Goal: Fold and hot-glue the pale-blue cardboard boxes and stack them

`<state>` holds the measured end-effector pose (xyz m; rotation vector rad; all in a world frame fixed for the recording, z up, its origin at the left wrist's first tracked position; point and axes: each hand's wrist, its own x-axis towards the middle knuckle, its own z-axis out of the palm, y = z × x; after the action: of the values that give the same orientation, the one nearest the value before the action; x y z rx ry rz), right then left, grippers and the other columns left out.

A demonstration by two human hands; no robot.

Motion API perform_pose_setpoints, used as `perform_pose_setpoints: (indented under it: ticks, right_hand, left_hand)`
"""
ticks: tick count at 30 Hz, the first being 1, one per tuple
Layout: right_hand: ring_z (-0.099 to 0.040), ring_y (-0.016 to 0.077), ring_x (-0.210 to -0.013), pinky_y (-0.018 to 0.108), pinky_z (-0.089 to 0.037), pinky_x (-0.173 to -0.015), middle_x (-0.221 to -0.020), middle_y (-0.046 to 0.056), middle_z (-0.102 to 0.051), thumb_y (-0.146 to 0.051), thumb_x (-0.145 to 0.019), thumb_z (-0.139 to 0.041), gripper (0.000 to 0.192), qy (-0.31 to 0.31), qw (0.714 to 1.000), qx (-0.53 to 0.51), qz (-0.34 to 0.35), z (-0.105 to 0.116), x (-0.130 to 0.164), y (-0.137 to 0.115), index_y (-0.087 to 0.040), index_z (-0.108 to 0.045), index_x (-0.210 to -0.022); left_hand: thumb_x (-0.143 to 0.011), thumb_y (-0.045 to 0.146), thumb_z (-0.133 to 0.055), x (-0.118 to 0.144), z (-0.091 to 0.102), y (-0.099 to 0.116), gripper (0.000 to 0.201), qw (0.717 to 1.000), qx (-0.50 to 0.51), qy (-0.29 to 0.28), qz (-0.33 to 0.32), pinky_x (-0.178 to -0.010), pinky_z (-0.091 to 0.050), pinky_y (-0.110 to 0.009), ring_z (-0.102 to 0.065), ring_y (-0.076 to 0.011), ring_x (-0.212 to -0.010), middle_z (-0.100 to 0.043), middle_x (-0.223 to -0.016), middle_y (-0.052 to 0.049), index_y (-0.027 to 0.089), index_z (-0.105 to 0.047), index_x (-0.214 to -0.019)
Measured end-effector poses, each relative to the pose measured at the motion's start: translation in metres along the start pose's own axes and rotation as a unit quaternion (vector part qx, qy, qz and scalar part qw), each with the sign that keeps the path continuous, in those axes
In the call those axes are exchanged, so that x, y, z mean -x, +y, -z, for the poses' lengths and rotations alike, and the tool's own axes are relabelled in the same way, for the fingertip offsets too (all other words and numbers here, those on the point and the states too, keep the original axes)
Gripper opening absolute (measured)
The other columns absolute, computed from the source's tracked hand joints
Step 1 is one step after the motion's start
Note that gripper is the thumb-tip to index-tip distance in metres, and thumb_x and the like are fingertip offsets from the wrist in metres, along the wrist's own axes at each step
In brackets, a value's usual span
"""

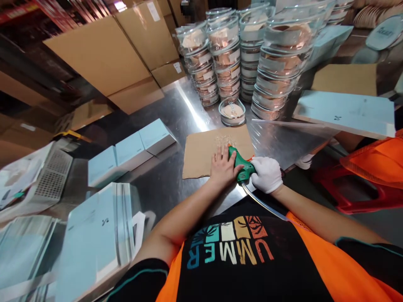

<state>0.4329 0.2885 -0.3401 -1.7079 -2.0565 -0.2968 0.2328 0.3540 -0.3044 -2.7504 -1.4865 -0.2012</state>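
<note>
Head view, sole entry.

- Green tool (242, 165): lay on the cardboard sheet (201, 157), long axis running from 11 o'clock, at its tip, to 5 o'clock, where a clear hose (261, 203) left it toward your body.
- Your right hand (267, 174), white-gloved: fingers wrapped around the tool's rear end, at 3 o'clock of the tool body. This hand carried the grip.
- Your left hand (223, 167), bare: fingers spread fairly wide and pressed flat on the cardboard, thumb touching the tool's left flank; it gripped nothing. The tool lay at its 3 o'clock, just beside it.
- Small clear pieces (225, 140): a scatter at 12 o'clock of the tool tip, near it; too small to identify.
- Single round container (232, 112): further out at 12 o'clock, apart from the cardboard.
- Stacked round containers (245, 58): behind it, well apart.
- Pale blue boxes (132, 151): at 9 o'clock on the steel table (163, 180).
- Flat blue panel (346, 111): at 2 o'clock.
</note>
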Motion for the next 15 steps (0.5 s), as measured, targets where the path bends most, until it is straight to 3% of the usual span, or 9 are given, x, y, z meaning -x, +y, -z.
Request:
perform_pose_setpoints:
  ticks: [6,11,13,15]
  right_hand:
    - [-0.063,0.0307,-0.091,0.040,-0.039,-0.081,-0.105,0.017,-0.079,-0.023,-0.081,-0.064,0.032,-0.011,1.000,0.001,-0.011,0.001,-0.001,-0.002,-0.013,-0.078,-0.109]
    - [-0.064,0.0292,-0.089,0.040,-0.039,-0.081,-0.106,0.015,-0.079,-0.020,-0.080,-0.063,0.034,-0.009,1.000,-0.011,0.002,0.001,0.000,-0.001,-0.014,-0.079,-0.109]
    - [-0.064,0.0288,-0.089,0.040,-0.040,-0.081,-0.107,0.014,-0.079,-0.019,-0.079,-0.062,0.035,-0.007,1.000,-0.014,0.008,0.001,0.001,0.000,-0.014,-0.079,-0.110]
    - [-0.064,0.0287,-0.089,0.040,-0.040,-0.081,-0.108,0.014,-0.079,-0.018,-0.079,-0.062,0.035,-0.008,1.000,-0.017,0.012,0.000,0.002,0.001,-0.014,-0.079,-0.110]
  left_hand:
    - [-0.107,0.065,-0.052,-0.018,-0.005,0.002,0.081,0.999,0.015,-0.020,0.024,-0.134,-0.029,-0.066,-0.024,-0.0452,-0.170,-0.028,-0.183,-0.018,0.018,-0.043,-0.172]
    - [-0.105,0.060,-0.059,-0.009,-0.010,-0.012,0.091,0.989,0.118,0.054,0.073,-0.135,-0.027,-0.064,-0.022,-0.0460,-0.170,-0.030,-0.180,-0.030,0.003,-0.035,-0.171]
    - [-0.103,0.049,-0.067,-0.003,-0.009,-0.020,0.074,0.962,0.239,0.097,0.095,-0.133,-0.035,-0.058,-0.036,-0.0397,-0.166,-0.044,-0.173,-0.028,0.009,-0.050,-0.162]
    - [-0.097,0.041,-0.074,0.001,-0.007,-0.028,0.046,0.902,0.387,0.133,0.137,-0.126,-0.046,-0.052,-0.056,-0.0340,-0.150,-0.066,-0.151,-0.021,0.016,-0.070,-0.135]
